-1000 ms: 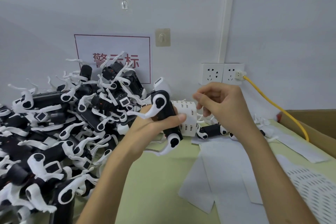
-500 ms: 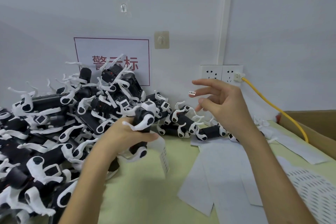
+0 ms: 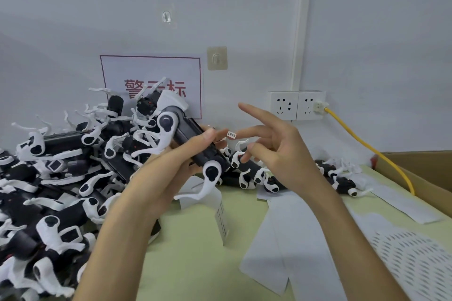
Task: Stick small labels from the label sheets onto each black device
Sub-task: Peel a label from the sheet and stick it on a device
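**Closing the Last Gap Without a Slip**

Gripping the black device (image 3: 187, 131) in the left hand (image 3: 168, 171), middle of the frame, with the thumb curled over its upper face. Carrying one small label (image 3: 231, 134) on a straight fingertip of the right hand (image 3: 281, 154), just right of centre, fingers spread and nothing pinched. Near the device, not yet touching it. Probably about to press down.

Clinging, most likely, by light tack alone, so apt to flutter off or fold onto itself if swung fast. Could land crooked, or stick to the left thumb close beside the target face.

Curling down below the left hand, a label sheet (image 3: 220, 212). Cannot tell whether gripped or merely trailing, and liable to snag.

Further out, filling the left of the frame, a heap of devices (image 3: 61, 178), easy to nudge with a forearm. At lower right, loose backing strips (image 3: 281, 239), easy to sweep off.
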Tool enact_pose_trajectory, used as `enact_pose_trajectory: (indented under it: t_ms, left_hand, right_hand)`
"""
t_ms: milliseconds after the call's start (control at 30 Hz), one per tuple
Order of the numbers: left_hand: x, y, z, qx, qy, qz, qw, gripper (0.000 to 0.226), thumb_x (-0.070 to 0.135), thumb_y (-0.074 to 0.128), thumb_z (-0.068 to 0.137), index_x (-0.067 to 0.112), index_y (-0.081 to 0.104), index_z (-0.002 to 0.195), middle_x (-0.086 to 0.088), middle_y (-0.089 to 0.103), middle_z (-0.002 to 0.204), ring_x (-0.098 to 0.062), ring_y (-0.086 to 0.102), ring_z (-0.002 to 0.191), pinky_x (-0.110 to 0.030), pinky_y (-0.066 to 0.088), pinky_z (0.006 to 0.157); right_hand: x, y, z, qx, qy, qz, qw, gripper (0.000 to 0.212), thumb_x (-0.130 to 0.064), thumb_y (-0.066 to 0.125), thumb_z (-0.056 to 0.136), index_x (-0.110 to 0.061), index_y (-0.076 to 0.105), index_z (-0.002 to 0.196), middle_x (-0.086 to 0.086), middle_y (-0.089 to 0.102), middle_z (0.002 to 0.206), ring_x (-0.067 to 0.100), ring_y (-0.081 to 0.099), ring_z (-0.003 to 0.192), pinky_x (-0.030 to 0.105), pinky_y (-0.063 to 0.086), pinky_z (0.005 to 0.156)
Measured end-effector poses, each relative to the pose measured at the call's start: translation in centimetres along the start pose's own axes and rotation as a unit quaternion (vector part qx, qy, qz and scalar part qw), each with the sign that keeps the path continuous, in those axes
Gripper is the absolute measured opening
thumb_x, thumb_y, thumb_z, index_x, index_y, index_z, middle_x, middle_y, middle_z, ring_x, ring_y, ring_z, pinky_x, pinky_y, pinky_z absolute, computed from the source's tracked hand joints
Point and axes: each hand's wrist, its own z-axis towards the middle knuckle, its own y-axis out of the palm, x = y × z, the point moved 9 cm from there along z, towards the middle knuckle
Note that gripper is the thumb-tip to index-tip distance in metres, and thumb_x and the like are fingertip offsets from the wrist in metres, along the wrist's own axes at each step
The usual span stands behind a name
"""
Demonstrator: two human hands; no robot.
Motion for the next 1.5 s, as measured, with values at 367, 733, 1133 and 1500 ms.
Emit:
enact_pose_trajectory:
  t_ms: [367, 733, 1133, 1500]
  left_hand:
    - [0.0, -0.3, -1.2, -0.018, 0.005, -0.059, 0.998, 0.038, 0.043, 0.089, 0.062, 0.019, 0.072, 0.086, -0.014, 0.074, 0.122, -0.025, 0.067, 0.123, -0.036, 0.055, 0.095]
    - [0.3, 1.0, -1.2, 0.004, -0.029, -0.077, 0.997, 0.033, 0.045, 0.079, 0.084, 0.022, 0.077, 0.061, -0.013, 0.071, 0.127, -0.028, 0.065, 0.125, -0.026, 0.06, 0.08]
    - [1.0, 2.1, -2.5, -0.034, -0.017, -0.154, 0.987, 0.021, 0.03, 0.053, 0.081, 0.011, 0.054, 0.089, -0.024, 0.069, 0.128, -0.025, 0.073, 0.101, -0.036, 0.052, 0.092]
    - [0.4, 2.7, -3.0, -0.049, -0.021, -0.222, 0.974, 0.032, 0.044, 0.07, 0.083, 0.016, 0.066, 0.098, -0.021, 0.068, 0.132, -0.029, 0.069, 0.12, -0.041, 0.054, 0.099]
  right_hand:
    - [0.4, 0.1, 0.2, 0.002, 0.003, -0.013, 1.0, 0.068, 0.007, 0.053, 0.091, -0.04, 0.055, 0.141, -0.01, 0.076, 0.105, 0.02, 0.075, 0.072, 0.041, 0.053, 0.067]
    - [-0.4, -0.6, 0.2, 0.052, -0.037, -0.061, 0.996, 0.028, -0.017, 0.072, 0.091, -0.039, 0.073, 0.106, -0.016, 0.075, 0.099, 0.016, 0.071, 0.074, 0.022, 0.054, 0.063]
    - [-2.2, -1.7, -0.4, 0.152, -0.109, -0.103, 0.977, 0.015, -0.014, 0.082, 0.082, -0.027, 0.074, 0.081, -0.014, 0.07, 0.079, 0.016, 0.063, 0.063, 0.018, 0.048, 0.057]
    - [-3.3, -2.2, -1.0, 0.194, -0.146, -0.13, 0.961, 0.011, -0.015, 0.077, 0.082, -0.02, 0.069, 0.077, -0.019, 0.059, 0.066, 0.017, 0.058, 0.052, 0.021, 0.046, 0.054]
